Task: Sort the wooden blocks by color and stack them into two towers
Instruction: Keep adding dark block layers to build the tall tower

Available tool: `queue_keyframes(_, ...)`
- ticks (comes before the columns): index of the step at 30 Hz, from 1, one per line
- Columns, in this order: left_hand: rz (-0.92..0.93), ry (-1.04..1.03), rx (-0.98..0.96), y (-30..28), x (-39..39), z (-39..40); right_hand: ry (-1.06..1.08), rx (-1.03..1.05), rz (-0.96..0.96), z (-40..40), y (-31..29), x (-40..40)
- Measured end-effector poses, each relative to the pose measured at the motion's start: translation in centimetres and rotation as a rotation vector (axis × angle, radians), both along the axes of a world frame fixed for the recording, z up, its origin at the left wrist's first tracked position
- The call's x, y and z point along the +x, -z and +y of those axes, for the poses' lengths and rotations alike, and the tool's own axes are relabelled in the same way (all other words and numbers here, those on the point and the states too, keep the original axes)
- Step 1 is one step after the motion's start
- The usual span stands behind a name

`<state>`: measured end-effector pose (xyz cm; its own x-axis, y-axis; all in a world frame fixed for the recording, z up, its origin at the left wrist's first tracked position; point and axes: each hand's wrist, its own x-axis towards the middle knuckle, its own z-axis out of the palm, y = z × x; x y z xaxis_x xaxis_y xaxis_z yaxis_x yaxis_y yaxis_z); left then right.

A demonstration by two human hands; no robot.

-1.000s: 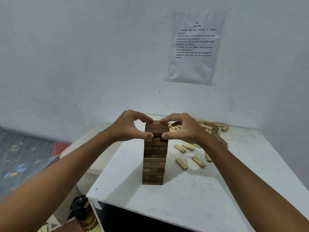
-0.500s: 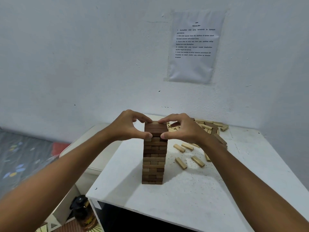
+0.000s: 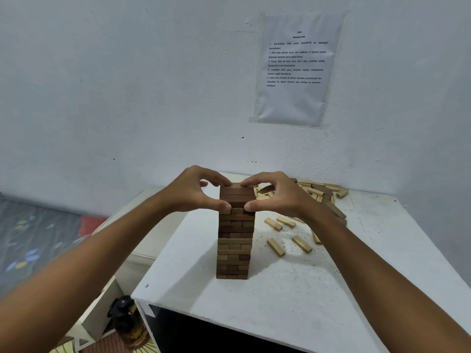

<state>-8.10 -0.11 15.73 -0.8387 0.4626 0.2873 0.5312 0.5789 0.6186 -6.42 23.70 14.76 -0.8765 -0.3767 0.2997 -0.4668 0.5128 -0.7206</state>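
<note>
Both hands' grip (image 3: 237, 197) pinching dark tower (image 3: 235, 240), white table (image 3: 293, 296)

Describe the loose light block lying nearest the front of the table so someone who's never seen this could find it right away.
Start at the dark block tower standing on the white table. A few pale blocks lie scattered on the tabletop to its right. The one meant, the nearest pale block, lies flat and angled; it is the closest to the tower's base and the furthest toward the table's front edge.
</note>
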Motion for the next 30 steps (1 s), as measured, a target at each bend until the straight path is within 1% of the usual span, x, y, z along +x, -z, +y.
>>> queue_keyframes(24, 0.009, 0.013, 0.013, 0.2, -0.2, -0.1, -0.003, 0.019, 0.009, 0.2, 0.3, -0.4)
queue_keyframes(30, 0.019, -0.004, 0.096, -0.8, 0.2, 0.2, 0.016, -0.037, 0.016, 0.3, 0.1, -0.3)
